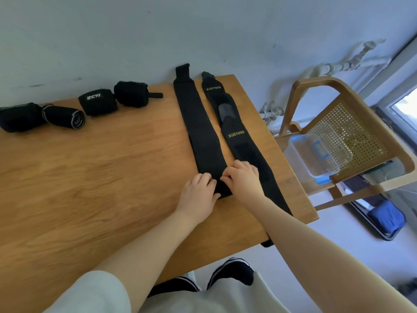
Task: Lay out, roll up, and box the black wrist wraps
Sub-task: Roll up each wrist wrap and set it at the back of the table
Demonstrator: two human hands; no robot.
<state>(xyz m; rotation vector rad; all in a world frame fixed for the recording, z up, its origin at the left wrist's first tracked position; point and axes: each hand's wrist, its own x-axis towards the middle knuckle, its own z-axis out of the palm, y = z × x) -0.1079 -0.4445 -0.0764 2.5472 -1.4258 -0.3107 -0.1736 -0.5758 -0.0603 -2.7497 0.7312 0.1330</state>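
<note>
Both hands pinch the near end of a flat black wrist wrap on the wooden table.

The plain unrolled wrist wrap (198, 129) runs from the table's far edge at upper centre down to the middle of the frame, where the left hand (198, 195) and right hand (242, 179) meet over its near end, fingers curled onto the fabric, knuckles up, both forearms reaching in from the bottom of the frame. Just to its right lies the XUEYING wrap (234, 134), also laid out, passing under the right wrist and hanging off the near edge of the table (90, 177). At upper left sit four rolled wraps (98, 103) in a row. At right, a clear plastic box (311, 157) with blue clips rests on the seat of a rattan-backed chair (347, 132).
</note>
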